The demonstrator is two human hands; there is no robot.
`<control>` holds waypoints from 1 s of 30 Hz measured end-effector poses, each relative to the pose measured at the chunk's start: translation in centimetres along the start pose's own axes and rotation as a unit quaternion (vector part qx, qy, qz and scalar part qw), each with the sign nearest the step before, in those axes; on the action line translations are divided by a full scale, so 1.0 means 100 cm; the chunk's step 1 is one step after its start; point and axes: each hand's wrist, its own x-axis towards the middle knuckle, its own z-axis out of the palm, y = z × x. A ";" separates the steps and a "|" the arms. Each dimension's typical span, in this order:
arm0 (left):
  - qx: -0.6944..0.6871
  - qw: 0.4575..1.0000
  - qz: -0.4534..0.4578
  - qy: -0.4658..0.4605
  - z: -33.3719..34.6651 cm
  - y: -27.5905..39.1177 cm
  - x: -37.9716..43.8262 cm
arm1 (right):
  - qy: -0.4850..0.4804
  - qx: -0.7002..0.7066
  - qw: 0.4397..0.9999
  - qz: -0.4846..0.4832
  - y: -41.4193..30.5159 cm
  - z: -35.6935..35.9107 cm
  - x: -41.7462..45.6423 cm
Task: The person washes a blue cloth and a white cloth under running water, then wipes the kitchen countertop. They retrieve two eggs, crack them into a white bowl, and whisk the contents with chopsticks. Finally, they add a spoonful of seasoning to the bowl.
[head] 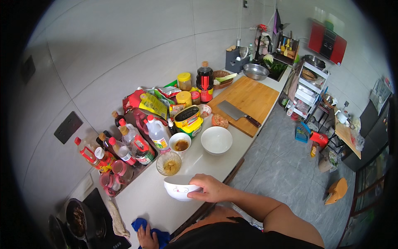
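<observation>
My right hand (210, 188) grips the rim of a white bowl with a printed pattern (180, 189), tilted over the counter's front edge. My left hand (147, 238) rests on a blue cloth (160, 237) at the counter's near left corner. Beyond the held bowl stand a glass bowl (168, 164) with a pale brown paste, a small white bowl (180, 142) with brown liquid, and a larger white bowl (216, 140) whose inside looks bare. A bowl of minced meat (220, 120) touches the wooden cutting board (248, 93), where a cleaver (236, 112) lies.
Sauce bottles (136, 143) crowd a tray along the wall. A dark pot (79, 218) sits on the black cooktop (102, 214), with a beige cloth (117, 221) beside it. Farther back are a steel basin (256, 71) and the sink (276, 69). A white shelf rack (311, 90) stands across the floor.
</observation>
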 end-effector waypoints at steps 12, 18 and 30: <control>0.016 0.999 0.039 -0.027 0.012 0.100 0.088 | -0.020 -0.110 0.992 -0.055 0.031 0.021 -0.012; 0.042 0.997 0.043 -0.044 0.016 0.130 0.123 | -0.021 -0.189 0.979 -0.078 0.042 0.024 -0.035; -0.067 0.965 0.250 0.041 0.033 0.120 0.115 | 0.017 -0.174 0.983 -0.049 0.037 -0.001 -0.066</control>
